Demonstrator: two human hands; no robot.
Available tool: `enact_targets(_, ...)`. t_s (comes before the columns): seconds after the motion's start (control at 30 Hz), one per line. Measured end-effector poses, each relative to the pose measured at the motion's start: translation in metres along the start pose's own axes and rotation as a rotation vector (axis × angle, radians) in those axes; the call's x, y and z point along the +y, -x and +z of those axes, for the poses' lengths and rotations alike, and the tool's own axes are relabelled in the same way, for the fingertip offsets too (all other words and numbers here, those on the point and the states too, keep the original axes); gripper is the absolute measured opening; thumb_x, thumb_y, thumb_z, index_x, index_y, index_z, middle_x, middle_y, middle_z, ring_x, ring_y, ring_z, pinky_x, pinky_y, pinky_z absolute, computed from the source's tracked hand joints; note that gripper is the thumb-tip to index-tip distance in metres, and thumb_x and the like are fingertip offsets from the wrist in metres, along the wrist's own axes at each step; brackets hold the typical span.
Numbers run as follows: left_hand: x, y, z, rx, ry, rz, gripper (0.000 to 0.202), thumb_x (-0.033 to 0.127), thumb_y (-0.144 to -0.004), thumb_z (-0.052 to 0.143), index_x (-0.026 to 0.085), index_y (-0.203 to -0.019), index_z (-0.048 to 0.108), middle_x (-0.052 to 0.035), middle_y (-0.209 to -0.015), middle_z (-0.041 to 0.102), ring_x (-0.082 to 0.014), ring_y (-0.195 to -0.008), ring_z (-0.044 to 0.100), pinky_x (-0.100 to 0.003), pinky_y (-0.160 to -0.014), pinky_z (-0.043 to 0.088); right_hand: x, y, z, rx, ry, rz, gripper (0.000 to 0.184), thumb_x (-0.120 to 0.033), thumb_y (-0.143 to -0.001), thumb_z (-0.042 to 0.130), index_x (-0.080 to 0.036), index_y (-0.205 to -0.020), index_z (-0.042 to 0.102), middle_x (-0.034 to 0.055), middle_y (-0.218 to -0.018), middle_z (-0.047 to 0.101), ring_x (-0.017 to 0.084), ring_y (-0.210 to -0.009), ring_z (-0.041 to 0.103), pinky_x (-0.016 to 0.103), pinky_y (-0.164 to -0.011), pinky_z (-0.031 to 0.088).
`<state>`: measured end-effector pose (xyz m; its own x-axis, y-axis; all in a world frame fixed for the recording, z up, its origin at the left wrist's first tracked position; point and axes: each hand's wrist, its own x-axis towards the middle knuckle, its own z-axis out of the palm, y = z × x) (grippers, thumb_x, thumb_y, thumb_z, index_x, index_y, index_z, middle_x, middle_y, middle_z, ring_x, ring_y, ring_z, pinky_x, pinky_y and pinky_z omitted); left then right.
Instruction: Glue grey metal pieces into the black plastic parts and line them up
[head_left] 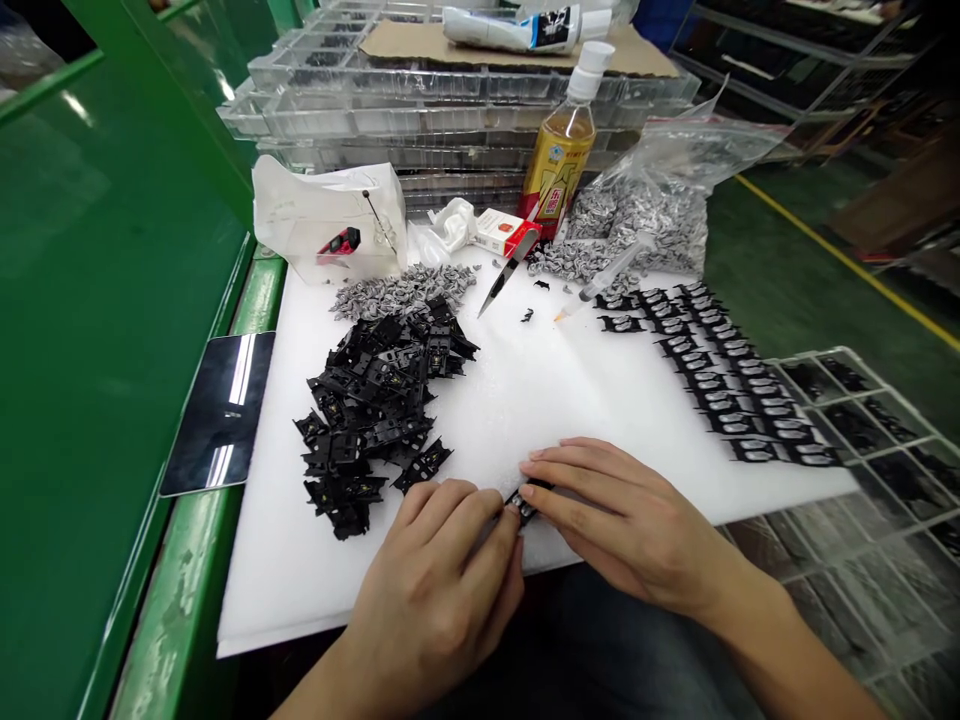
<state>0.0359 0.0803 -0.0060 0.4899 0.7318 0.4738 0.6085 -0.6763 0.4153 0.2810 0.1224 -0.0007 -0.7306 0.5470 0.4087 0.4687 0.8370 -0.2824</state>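
Near the front edge of the white foam board [525,400], both hands meet over a small black plastic part [523,503] with a grey piece on it. My left hand [450,570] pinches it from the left, fingers curled. My right hand [622,510] holds its other end, and the fingers cover much of it. Left of them lies a heap of black plastic parts [382,400]. Behind that is a pile of small grey pieces [405,292]. On the right, black parts with grey pieces on them [720,370] lie in slanting rows.
Tweezers [510,270], a syringe [600,285], a drink bottle [559,150], a red-white box [506,232] and a bag of grey pieces [652,210] stand or lie at the back. A phone-like black slab [221,410] lies left. Clear trays [450,120] are stacked behind; another tray [885,430] is right.
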Motion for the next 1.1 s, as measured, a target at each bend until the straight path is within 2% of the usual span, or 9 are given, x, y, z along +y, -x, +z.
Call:
enact_targets(0.13,-0.0003,0.0005,0.0003,-0.001,-0.003,0.004,0.028,0.005,-0.091,0.072,0.008,-0.119,0.069,-0.0109,-0.108,0.070,-0.0233,-0.097,0.060,-0.044,-0.087,0.048,0.0003,0.0027,0.0025,0.013,-0.032,0.018,0.042,-0.007,-0.100,0.066,-0.013,-0.141,0.065,0.0106,-0.138,0.075,0.023,-0.135,0.064,0.047,-0.121,0.050)
enact_targets(0.4,0.0005,0.0009,-0.0011,-0.014,-0.002,0.002,0.030,0.005,-0.092,0.071,0.009,-0.122,0.069,-0.0109,-0.108,0.069,-0.0241,-0.098,0.060,-0.045,-0.087,0.049,0.0003,0.0030,0.0026,-0.015,-0.027,0.010,0.041,-0.007,-0.100,0.066,-0.016,-0.140,0.066,0.0107,-0.141,0.074,0.025,-0.137,0.062,0.049,-0.121,0.049)
enact_targets(0.53,0.0002,0.0024,-0.0021,-0.011,0.007,-0.001,0.030,0.006,-0.092,0.072,0.009,-0.122,0.069,-0.0117,-0.111,0.070,-0.0240,-0.099,0.059,-0.044,-0.088,0.049,0.0015,0.0016,0.0032,0.064,-0.174,0.099,0.048,-0.006,-0.099,0.067,-0.014,-0.146,0.059,0.0117,-0.134,0.076,0.022,-0.130,0.065,0.043,-0.116,0.053)
enact_targets(0.63,0.0003,0.0029,-0.0035,0.005,0.053,-0.027,0.030,0.003,-0.092,0.071,0.009,-0.121,0.068,-0.0113,-0.111,0.070,-0.0233,-0.100,0.059,-0.043,-0.089,0.049,0.0026,0.0004,0.0007,0.099,-0.301,0.204,0.042,-0.011,-0.100,0.071,-0.018,-0.140,0.061,0.0082,-0.121,0.078,0.019,-0.121,0.069,0.035,-0.106,0.059)
enact_targets(0.73,0.0005,0.0018,-0.0053,0.035,0.082,-0.069,0.030,0.000,-0.094,0.067,0.010,-0.122,0.068,-0.0130,-0.114,0.067,-0.0241,-0.104,0.058,-0.042,-0.091,0.049,0.0028,-0.0009,-0.0026,0.106,-0.342,0.251,0.033,-0.015,-0.099,0.074,-0.021,-0.130,0.065,0.0041,-0.111,0.080,0.017,-0.113,0.071,0.031,-0.101,0.059)
enact_targets(0.87,-0.0003,0.0001,-0.0064,0.019,0.075,-0.074,0.030,0.000,-0.096,0.064,0.010,-0.123,0.067,-0.0127,-0.110,0.066,-0.0236,-0.098,0.057,-0.043,-0.087,0.048,0.0024,-0.0024,-0.0035,0.104,-0.329,0.261,0.029,-0.017,-0.099,0.075,-0.021,-0.127,0.067,0.0040,-0.110,0.080,0.018,-0.111,0.072,0.031,-0.099,0.059)
enact_targets(1.1,-0.0009,0.0006,-0.0056,0.002,0.073,-0.058,0.029,-0.001,-0.095,0.063,0.008,-0.123,0.066,-0.0133,-0.109,0.066,-0.0240,-0.099,0.056,-0.043,-0.086,0.047,0.0033,-0.0016,-0.0009,0.107,-0.329,0.264,0.030,-0.018,-0.099,0.075,-0.022,-0.127,0.066,0.0047,-0.110,0.080,0.019,-0.110,0.072,0.034,-0.098,0.059)
